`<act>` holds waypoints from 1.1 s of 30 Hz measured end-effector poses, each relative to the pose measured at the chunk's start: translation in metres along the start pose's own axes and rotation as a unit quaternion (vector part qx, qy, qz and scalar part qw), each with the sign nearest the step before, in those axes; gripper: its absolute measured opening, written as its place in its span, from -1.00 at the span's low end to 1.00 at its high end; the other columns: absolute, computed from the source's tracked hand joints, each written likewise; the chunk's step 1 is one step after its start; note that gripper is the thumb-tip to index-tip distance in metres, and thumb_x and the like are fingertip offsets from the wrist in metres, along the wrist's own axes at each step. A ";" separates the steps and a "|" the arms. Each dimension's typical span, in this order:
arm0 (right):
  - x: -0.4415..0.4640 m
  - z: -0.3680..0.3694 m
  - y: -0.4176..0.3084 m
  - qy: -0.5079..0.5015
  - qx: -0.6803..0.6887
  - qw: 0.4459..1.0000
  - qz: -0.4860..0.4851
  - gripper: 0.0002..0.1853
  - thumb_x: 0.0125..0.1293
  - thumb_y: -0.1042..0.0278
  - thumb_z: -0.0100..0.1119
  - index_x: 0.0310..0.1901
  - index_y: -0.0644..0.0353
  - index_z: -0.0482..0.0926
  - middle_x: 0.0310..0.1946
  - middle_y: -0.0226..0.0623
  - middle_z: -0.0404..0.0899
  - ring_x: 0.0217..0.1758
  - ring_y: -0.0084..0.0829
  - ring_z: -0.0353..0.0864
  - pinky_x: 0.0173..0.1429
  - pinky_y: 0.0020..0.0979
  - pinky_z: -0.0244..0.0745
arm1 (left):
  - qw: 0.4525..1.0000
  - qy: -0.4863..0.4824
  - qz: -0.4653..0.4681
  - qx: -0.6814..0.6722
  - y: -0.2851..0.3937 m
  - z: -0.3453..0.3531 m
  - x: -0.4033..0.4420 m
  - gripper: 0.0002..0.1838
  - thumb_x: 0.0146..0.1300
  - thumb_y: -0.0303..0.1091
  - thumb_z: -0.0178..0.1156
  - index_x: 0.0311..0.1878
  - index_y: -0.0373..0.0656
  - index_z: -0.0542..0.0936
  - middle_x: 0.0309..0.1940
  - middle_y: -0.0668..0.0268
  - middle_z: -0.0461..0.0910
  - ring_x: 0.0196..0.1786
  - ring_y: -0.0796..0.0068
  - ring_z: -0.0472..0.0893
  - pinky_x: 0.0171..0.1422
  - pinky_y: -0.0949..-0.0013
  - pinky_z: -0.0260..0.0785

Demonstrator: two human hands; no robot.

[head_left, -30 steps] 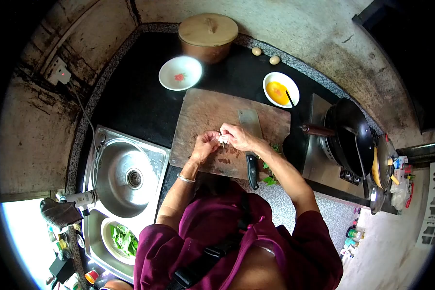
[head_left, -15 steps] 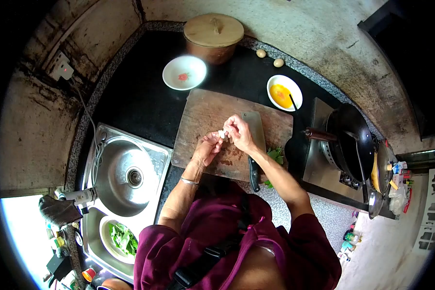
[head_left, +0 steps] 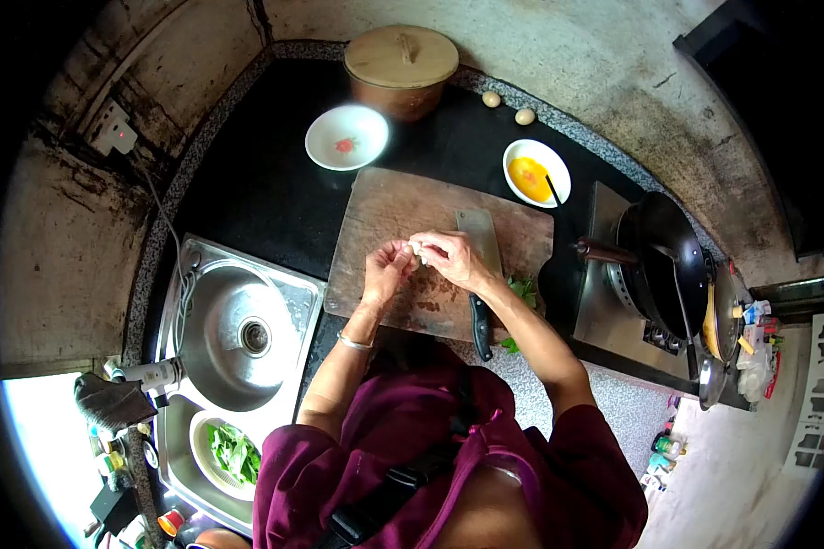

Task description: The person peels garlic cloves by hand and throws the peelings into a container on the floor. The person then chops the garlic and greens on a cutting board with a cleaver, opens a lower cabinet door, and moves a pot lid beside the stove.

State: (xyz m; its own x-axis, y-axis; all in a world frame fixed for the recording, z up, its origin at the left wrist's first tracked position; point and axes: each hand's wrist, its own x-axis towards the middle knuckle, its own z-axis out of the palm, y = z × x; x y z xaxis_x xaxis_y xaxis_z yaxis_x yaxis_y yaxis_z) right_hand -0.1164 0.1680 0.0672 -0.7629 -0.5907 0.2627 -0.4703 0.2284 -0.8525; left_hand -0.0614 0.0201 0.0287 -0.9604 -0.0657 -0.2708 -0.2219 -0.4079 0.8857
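Over the wooden cutting board [head_left: 366, 274], my left hand [head_left: 389, 272] and my right hand [head_left: 455, 258] meet. Both pinch a small whitish piece that looks like garlic [head_left: 417, 255], mostly covered by the fingers. A cleaver [head_left: 482, 240] lies on the board beside my right hand, its black handle [head_left: 481, 327] extending past the front edge under my right forearm. Green leaves [head_left: 522, 291] rest at the board's right side, partly behind that forearm. Small dark bits or stains show on the wood below my hands.
Behind the board are a white bowl [head_left: 368, 146], a lidded brown pot [head_left: 398, 99] and two eggs [head_left: 525, 117]. A bowl of beaten egg [head_left: 561, 163] sits right of them. A wok [head_left: 655, 284] stands on the stove. Left is a steel sink [head_left: 220, 339] and a basket of greens [head_left: 233, 453].
My right hand has lowered and turned flatter, and its fingers now cover more of the garlic. My left hand has risen slightly and turned more upright. The view has shifted a little.
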 end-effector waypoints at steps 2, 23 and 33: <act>0.002 -0.001 -0.002 0.005 -0.026 1.000 -0.011 -0.82 0.19 0.51 0.11 -0.15 0.25 0.55 -0.44 -0.18 0.60 -0.43 -0.43 0.58 -0.35 -0.45 0.47 | 1.000 0.000 0.007 0.001 -0.001 0.000 0.000 -0.88 0.30 -0.34 0.08 -0.24 -0.17 0.52 -0.53 0.49 0.49 -0.57 0.78 0.34 -0.53 0.70 0.13; -0.005 0.005 0.037 -0.029 0.036 0.997 0.055 -0.91 0.09 0.56 0.07 -0.41 0.20 0.36 -0.65 -0.50 0.35 -0.60 -0.64 0.38 -0.52 -0.53 0.30 | 1.000 0.022 0.001 0.010 -0.022 -0.009 0.004 -0.86 0.30 -0.35 0.07 -0.25 -0.21 0.52 -0.53 0.49 0.49 -0.57 0.79 0.32 -0.53 0.69 0.12; -0.001 0.001 0.026 -0.027 0.238 0.958 0.158 -0.93 0.24 0.51 0.00 -0.40 0.21 0.38 -0.61 -0.47 0.46 -0.59 -0.69 0.44 -0.53 -0.64 0.33 | 0.981 0.061 0.055 0.178 -0.008 -0.003 -0.001 -0.86 0.27 -0.41 0.10 -0.18 -0.26 0.54 -0.55 0.47 0.51 -0.57 0.79 0.34 -0.53 0.68 0.16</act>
State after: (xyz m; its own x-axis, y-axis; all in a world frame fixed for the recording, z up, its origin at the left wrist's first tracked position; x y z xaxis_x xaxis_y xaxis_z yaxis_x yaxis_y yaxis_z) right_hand -0.1275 0.1739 0.0443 -0.8035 -0.5926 -0.0556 0.0455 0.0320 -0.9985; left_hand -0.0582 0.0204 0.0204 -0.9591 -0.2095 -0.1903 -0.1837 -0.0508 0.9817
